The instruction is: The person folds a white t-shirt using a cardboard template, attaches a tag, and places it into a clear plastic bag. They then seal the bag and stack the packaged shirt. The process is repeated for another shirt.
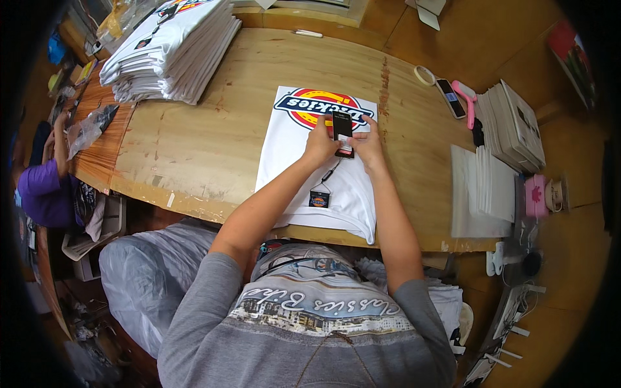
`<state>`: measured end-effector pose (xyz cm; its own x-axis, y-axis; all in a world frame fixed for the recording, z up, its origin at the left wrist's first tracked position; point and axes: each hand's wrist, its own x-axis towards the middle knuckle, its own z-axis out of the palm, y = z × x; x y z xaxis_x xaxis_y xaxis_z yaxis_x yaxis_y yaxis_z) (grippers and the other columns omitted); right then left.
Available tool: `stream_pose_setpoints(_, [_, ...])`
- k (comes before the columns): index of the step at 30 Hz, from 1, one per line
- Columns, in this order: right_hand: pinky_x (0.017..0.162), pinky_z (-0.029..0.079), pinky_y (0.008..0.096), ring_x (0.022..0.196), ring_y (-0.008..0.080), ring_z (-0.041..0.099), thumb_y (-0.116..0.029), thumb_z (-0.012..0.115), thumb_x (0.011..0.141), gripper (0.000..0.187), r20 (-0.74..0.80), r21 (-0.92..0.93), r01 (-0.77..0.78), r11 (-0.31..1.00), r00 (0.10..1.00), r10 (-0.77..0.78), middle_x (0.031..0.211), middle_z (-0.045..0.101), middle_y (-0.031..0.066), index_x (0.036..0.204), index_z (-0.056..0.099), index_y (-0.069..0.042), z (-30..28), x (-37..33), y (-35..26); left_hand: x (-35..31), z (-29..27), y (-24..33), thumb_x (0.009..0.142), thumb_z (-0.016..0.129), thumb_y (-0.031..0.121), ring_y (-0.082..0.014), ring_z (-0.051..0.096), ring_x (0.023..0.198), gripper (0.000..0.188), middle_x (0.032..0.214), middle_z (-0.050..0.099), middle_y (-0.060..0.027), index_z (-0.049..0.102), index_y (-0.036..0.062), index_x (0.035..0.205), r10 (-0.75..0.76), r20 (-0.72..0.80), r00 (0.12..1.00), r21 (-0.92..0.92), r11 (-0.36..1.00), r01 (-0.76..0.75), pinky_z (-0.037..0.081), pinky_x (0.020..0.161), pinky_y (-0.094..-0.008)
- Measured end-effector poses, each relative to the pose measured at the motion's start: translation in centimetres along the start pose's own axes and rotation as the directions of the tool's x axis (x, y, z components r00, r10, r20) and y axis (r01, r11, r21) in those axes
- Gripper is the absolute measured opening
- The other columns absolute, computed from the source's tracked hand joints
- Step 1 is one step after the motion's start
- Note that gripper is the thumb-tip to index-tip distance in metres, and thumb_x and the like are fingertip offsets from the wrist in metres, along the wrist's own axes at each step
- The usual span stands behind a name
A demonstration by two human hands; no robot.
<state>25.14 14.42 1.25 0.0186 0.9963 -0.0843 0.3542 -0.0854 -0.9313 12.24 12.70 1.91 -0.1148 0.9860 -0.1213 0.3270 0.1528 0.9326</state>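
Observation:
Both hands hold a black smartphone (343,123) upright in the middle of the table. My left hand (321,143) grips its left side and my right hand (367,147) its right side, with the thumbs over the lower part of the lit screen. Beneath the phone lies a folded white T-shirt (279,158) with a red, yellow and blue print near its far edge, partly covered by my hands. A square black hang tag (319,198) on a dark cord rests on the shirt, nearer to me.
A tall stack of folded white shirts (187,68) stands far left. At right lie a tape roll (424,75), another phone (451,98), a pink-handled tool (468,107) and clear plastic bags (467,207). A person in purple (45,194) works at left beside a large grey plastic bag (155,278).

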Motion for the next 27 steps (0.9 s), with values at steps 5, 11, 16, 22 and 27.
stream_pose_setpoints(5, [0.059,0.048,0.0275,0.073,0.0157,0.058,0.008,0.058,0.072,0.066,0.138,0.38,-0.091,0.92,0.99,0.041,0.083,0.059,0.0111,0.126,0.028,-0.015,0.0,-0.7,-2.8,0.4,-2.7,1.4,0.064,0.069,-0.001,-0.0116,0.053,0.065,0.068,0.074,0.055,-0.0046,0.033,0.0066,0.121,-0.082,0.102,0.991,-0.375,0.92,0.115,0.042,0.055,-0.0245])
stream_pose_setpoints(11, [0.058,0.05,0.0262,0.074,0.0164,0.06,0.008,0.056,0.073,0.056,0.191,0.571,0.004,0.821,0.972,-0.138,0.086,0.061,0.0127,0.122,0.03,-0.002,0.1,-0.5,-7.4,-1.1,-7.0,3.2,0.086,0.049,0.023,-0.0133,0.053,0.07,0.031,0.08,0.058,-0.0048,0.039,0.0062,0.111,-0.126,0.212,0.969,-0.651,0.722,0.236,0.045,0.067,-0.0264])
stream_pose_setpoints(16, [0.067,0.051,0.0304,0.084,0.0184,0.058,0.006,0.056,0.075,0.052,0.278,0.56,-0.099,0.823,0.958,-0.073,0.092,0.058,0.0123,0.121,0.032,-0.002,1.4,0.3,-7.3,-4.5,-7.7,1.0,0.086,0.048,0.015,-0.0128,0.057,0.084,0.03,0.097,0.06,-0.0102,0.045,0.0036,0.114,-0.056,0.472,0.88,-0.501,0.804,0.32,0.046,0.075,-0.0251])
stream_pose_setpoints(22, [0.07,0.046,0.0333,0.081,0.0184,0.055,0.005,0.043,0.081,0.036,0.487,0.735,-0.41,0.54,0.873,-0.001,0.088,0.056,0.0113,0.116,0.04,-0.003,2.5,0.1,-6.1,-4.6,-7.4,-0.9,0.087,0.047,0.019,-0.0129,0.054,0.088,0.026,0.098,0.059,-0.0071,0.052,0.0053,0.108,-0.122,0.4,0.908,-0.491,0.808,0.325,0.044,0.076,-0.0277])
stream_pose_setpoints(27, [0.064,0.041,0.0303,0.073,0.0168,0.052,-0.009,0.051,0.08,0.039,0.771,0.635,-0.695,0.337,0.546,-0.327,0.083,0.055,0.0072,0.119,0.044,-0.008,3.1,1.3,-2.9,-2.3,-8.2,0.5,0.084,0.053,0.029,-0.0146,0.046,0.101,0.041,0.113,0.052,-0.0037,0.046,0.0095,0.119,-0.056,0.338,0.94,-0.472,0.854,0.22,0.032,0.091,-0.0363])
